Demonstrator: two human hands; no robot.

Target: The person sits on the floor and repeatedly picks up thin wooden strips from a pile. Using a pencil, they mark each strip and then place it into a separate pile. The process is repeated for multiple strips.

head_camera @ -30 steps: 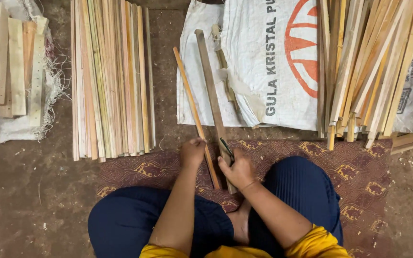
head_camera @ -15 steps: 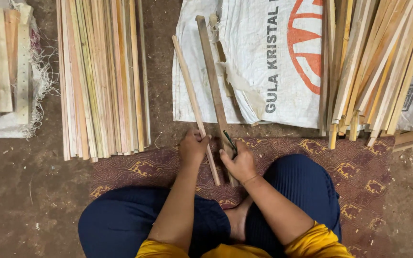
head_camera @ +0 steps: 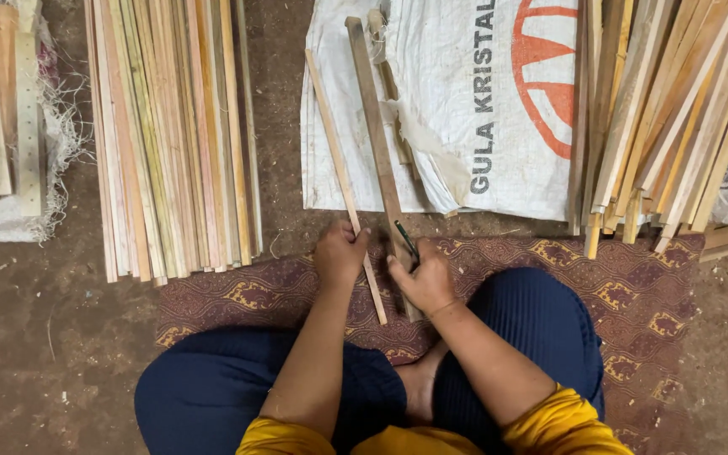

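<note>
The left hand point(head_camera: 340, 253) is clamped around a thin pale wooden strip point(head_camera: 343, 177). The right hand point(head_camera: 421, 282) grips a dark pencil point(head_camera: 406, 242), its tip on a broader brown wooden slat point(head_camera: 372, 118).

A thin pale wooden strip point(head_camera: 343, 177) lies slanted beside a broader dark wooden slat point(head_camera: 374, 126); a dark pencil point(head_camera: 406, 242) touches the slat.

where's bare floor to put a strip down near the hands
Bare dirt floor runs between the stacked strips and the white sack. More lies at lower left, beside the patterned mat. It is crowded around the left hand, the right hand and the right-side pile.
</note>
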